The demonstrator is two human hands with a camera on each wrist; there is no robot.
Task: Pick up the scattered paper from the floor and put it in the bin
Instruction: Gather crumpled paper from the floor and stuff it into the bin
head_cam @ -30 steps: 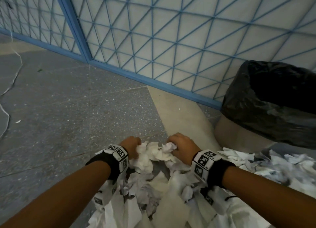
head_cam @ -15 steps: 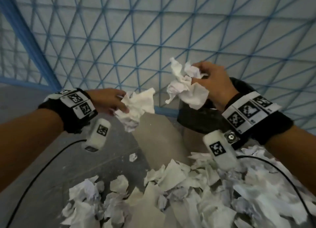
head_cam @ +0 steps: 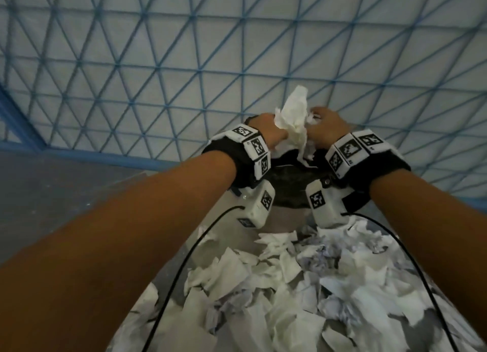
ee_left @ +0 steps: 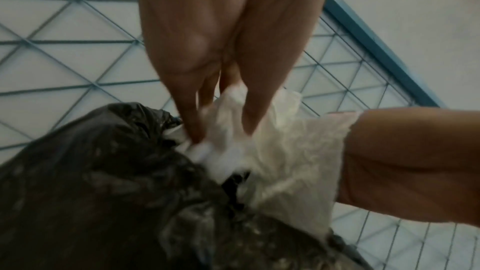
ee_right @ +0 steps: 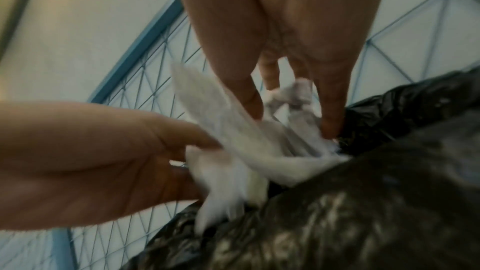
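Observation:
Both hands hold white crumpled paper (head_cam: 294,114) together above the black bin bag (head_cam: 290,185). My left hand (head_cam: 272,136) pinches the wad from the left and my right hand (head_cam: 320,126) from the right. In the left wrist view the left hand (ee_left: 223,130) has paper (ee_left: 280,151) between thumb and fingers, just over the bag (ee_left: 91,171). Seen from the right wrist, the right hand (ee_right: 291,118) pinches the paper (ee_right: 259,147) over the bag (ee_right: 363,202), with the left hand (ee_right: 91,161) beside it. The bag's opening is hidden by the hands.
A big pile of torn and crumpled paper (head_cam: 290,285) covers the grey floor (head_cam: 66,193) below my arms, up to the bin's foot. A blue lattice wall panel (head_cam: 184,61) stands right behind the bin. Black cables (head_cam: 184,259) hang from the wrist cameras.
Both hands gathered paper from the floor pile, lifted it, then came together and moved forward over the black bin bag. The two handfuls now form one wad.

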